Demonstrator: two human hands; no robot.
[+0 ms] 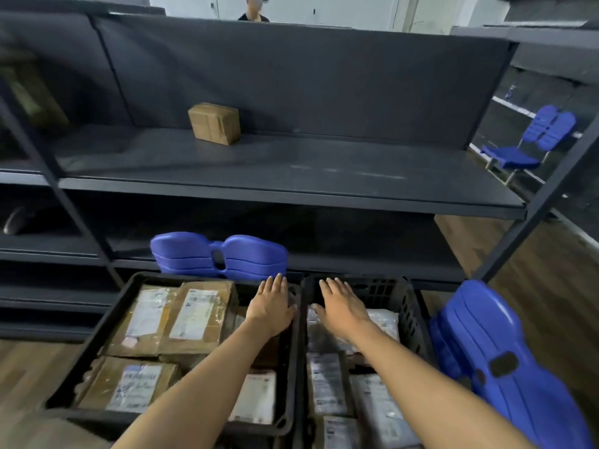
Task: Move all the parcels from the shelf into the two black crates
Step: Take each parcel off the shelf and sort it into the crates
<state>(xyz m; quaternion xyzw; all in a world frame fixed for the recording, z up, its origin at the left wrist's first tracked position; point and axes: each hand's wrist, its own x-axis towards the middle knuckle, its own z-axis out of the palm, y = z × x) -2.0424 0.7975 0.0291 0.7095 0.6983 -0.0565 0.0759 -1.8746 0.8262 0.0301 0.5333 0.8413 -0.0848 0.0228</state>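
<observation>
One brown cardboard parcel [214,123] stands alone on the dark shelf [291,186], toward its back left. Below the shelf sit two black crates side by side. The left crate [97,338] holds several brown boxes with white labels. The right crate [411,306] holds grey bagged parcels with labels. My left hand [270,306] reaches forward with straight fingers over the far right corner of the left crate, holding nothing. My right hand [340,304] stretches flat over the far end of the right crate, also holding nothing.
A blue plastic chair back [220,254] stands behind the crates under the shelf. Another blue chair [505,364] is close at the right of the right crate, and a third [531,140] stands beyond the shelf's right post. A person [254,9] stands behind the shelf.
</observation>
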